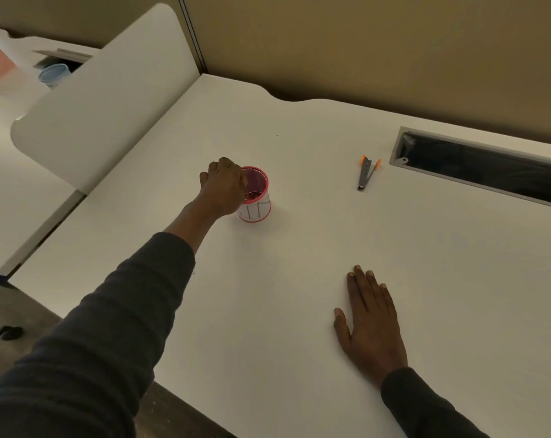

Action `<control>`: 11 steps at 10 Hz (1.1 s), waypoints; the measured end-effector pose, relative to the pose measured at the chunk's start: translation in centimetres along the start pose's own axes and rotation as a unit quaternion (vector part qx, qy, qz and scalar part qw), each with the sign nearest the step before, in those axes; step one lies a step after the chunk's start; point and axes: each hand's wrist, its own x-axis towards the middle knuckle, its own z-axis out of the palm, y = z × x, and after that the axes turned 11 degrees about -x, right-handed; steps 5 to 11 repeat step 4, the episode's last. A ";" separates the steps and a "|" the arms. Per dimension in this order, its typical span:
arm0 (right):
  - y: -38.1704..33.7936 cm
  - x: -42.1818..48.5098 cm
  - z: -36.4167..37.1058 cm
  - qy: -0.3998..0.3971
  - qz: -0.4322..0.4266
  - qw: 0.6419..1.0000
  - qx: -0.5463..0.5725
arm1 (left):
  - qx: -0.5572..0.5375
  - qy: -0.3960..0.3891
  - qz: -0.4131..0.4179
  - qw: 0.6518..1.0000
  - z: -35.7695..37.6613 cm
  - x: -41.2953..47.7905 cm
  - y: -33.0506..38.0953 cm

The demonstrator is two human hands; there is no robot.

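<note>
Though part-hidden, cup (257, 211) in left grip (225, 188)

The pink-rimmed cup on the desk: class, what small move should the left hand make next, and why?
Probably lift the pink-rimmed cup just clear of the desk: the left hand curls over its rim, it stands upright, and the right hand lies flat on the desk, apart from it and from the stapler.
</note>
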 end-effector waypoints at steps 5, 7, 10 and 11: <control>0.0 0.0 -0.1 0.016 0.013 0.997 0.068 | -0.068 0.205 0.189 0.958 3.7 -6.8 3.5; 0.0 0.0 -0.1 0.016 0.013 0.997 0.068 | -0.068 0.205 0.189 0.958 3.7 -6.8 3.5; 0.0 0.0 -0.1 0.016 0.013 0.997 0.068 | -0.068 0.205 0.189 0.958 3.7 -6.8 3.5; 0.0 0.0 -0.1 0.016 0.013 0.997 0.068 | -0.068 0.205 0.189 0.958 3.7 -6.8 3.5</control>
